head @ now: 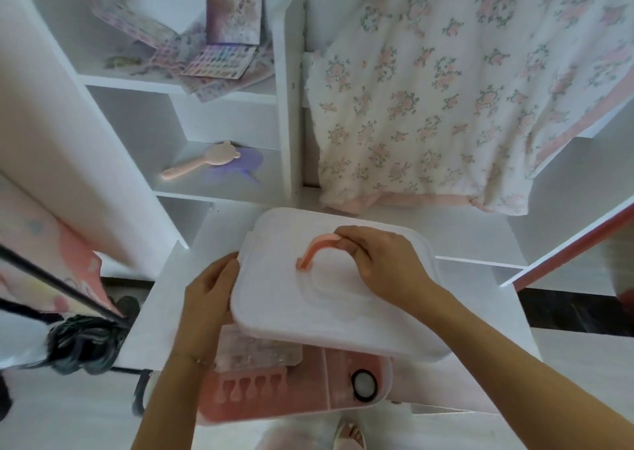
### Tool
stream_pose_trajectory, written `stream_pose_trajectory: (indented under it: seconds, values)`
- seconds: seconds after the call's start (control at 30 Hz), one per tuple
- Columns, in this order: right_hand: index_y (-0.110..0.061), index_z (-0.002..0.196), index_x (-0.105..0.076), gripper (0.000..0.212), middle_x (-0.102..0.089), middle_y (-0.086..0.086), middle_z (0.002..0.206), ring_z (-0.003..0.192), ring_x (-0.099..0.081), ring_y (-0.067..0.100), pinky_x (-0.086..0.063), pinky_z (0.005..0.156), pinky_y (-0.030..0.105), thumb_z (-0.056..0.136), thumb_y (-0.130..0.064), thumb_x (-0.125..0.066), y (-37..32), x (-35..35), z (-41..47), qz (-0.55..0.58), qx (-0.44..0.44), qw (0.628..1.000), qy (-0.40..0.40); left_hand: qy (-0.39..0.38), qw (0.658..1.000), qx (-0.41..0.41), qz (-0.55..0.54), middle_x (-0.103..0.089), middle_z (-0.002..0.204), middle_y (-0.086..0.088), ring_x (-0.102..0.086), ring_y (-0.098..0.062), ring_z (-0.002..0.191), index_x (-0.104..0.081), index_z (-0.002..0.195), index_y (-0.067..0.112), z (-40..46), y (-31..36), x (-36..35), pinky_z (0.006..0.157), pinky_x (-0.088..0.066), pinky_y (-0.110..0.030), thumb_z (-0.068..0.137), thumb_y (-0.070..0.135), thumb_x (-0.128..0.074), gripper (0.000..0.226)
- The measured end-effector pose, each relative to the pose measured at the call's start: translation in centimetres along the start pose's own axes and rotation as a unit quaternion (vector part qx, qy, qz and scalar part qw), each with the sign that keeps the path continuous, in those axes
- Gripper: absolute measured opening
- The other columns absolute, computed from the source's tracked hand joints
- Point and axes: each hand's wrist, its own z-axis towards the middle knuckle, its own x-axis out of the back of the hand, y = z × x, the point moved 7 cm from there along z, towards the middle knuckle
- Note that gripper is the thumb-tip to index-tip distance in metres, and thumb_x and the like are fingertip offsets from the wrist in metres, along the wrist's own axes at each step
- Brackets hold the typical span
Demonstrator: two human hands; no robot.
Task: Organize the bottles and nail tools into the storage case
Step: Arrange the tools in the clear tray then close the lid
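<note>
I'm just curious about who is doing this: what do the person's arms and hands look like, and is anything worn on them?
Both forearms are bare, with no sleeves or gloves in view. The left hand has a thin chain bracelet at its wrist. The right hand shows no ring or band.

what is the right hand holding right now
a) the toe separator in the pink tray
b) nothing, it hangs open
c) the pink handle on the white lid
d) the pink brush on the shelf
c: the right hand has its fingers curled round the pink handle on top of the white lid, while the left hand rests against the lid's left edge, above the pink tray.
</note>
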Motion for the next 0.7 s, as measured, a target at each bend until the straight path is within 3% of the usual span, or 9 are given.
stream_pose_trajectory:
  seconds: [0.07, 0.17, 0.23, 0.37, 0.5, 0.6, 0.7]
  values:
    - [-0.018, 0.114, -0.062, 0.029, -0.070, 0.004, 0.098, 0.087, -0.064, 0.028, -0.050, 0.076, 0.043, 0.094, -0.030, -0.046, -2.5, -1.5, -0.2, 0.015, 0.032, 0.999, 0.001, 0.029, 0.999, 0.015, 0.001, -0.071, 0.088, 0.018, -0.064, -0.001, 0.081, -0.069, 0.087, 0.042, -1.1, -0.7, 2.8, 0.069, -0.046, -0.024, 0.091, 0.028, -0.050, 0.023]
    - [-0.016, 0.111, -0.063, 0.030, -0.068, 0.007, 0.086, 0.076, -0.062, 0.029, -0.051, 0.066, 0.044, 0.093, -0.031, -0.044, -5.9, -3.8, -0.5, 0.025, 0.067, 0.997, -0.005, 0.076, 0.996, 0.041, -0.015, -0.069, 0.100, 0.001, -0.061, -0.018, 0.090, -0.068, 0.097, 0.030, -2.1, -2.3, 6.5, 0.076, -0.047, -0.033, 0.092, 0.023, -0.050, 0.019]
    - [-0.015, 0.111, -0.063, 0.032, -0.066, 0.008, 0.084, 0.075, -0.061, 0.030, -0.050, 0.063, 0.043, 0.093, -0.031, -0.043, -7.6, -5.4, -0.5, 0.033, 0.084, 0.996, -0.013, 0.106, 0.992, 0.056, -0.026, -0.065, 0.104, -0.005, -0.057, -0.019, 0.089, -0.065, 0.102, 0.022, -2.5, -3.3, 8.5, 0.077, -0.045, -0.032, 0.093, 0.021, -0.050, 0.018]
    - [-0.014, 0.111, -0.063, 0.031, -0.065, 0.010, 0.083, 0.074, -0.060, 0.030, -0.050, 0.063, 0.041, 0.093, -0.030, -0.043, -9.8, -8.1, -1.1, 0.053, 0.099, 0.993, -0.031, 0.144, 0.985, 0.085, -0.047, -0.063, 0.096, 0.004, -0.056, -0.020, 0.091, -0.061, 0.103, 0.020, -3.4, -5.0, 10.7, 0.074, -0.044, -0.031, 0.091, 0.020, -0.052, 0.015]
    - [-0.015, 0.111, -0.063, 0.029, -0.066, 0.008, 0.085, 0.077, -0.060, 0.027, -0.051, 0.069, 0.043, 0.093, -0.031, -0.045, -9.5, -9.3, -1.9, 0.079, 0.069, 0.994, -0.038, 0.114, 0.990, 0.087, -0.003, -0.060, 0.107, -0.003, -0.054, -0.023, 0.097, -0.056, 0.112, 0.019, -3.7, -5.8, 10.2, 0.076, -0.044, -0.033, 0.091, 0.019, -0.051, 0.021]
    - [-0.016, 0.109, -0.064, 0.028, -0.065, 0.007, 0.082, 0.075, -0.060, 0.026, -0.051, 0.068, 0.042, 0.093, -0.030, -0.047, -8.1, -8.9, -2.4, 0.071, 0.046, 0.996, -0.028, 0.079, 0.992, 0.097, 0.030, -0.057, 0.117, -0.004, -0.052, -0.025, 0.105, -0.052, 0.124, 0.015, -3.6, -6.1, 8.5, 0.088, -0.043, -0.039, 0.092, 0.018, -0.051, 0.032]
    - [-0.015, 0.109, -0.064, 0.026, -0.064, 0.006, 0.079, 0.073, -0.059, 0.023, -0.050, 0.068, 0.039, 0.092, -0.029, -0.049, -6.4, -8.3, -3.0, 0.062, 0.025, 0.997, -0.027, 0.065, 0.991, 0.095, 0.065, -0.054, 0.123, -0.006, -0.049, -0.027, 0.113, -0.047, 0.130, 0.011, -3.6, -6.1, 6.6, 0.092, -0.039, -0.035, 0.092, 0.017, -0.049, 0.039]
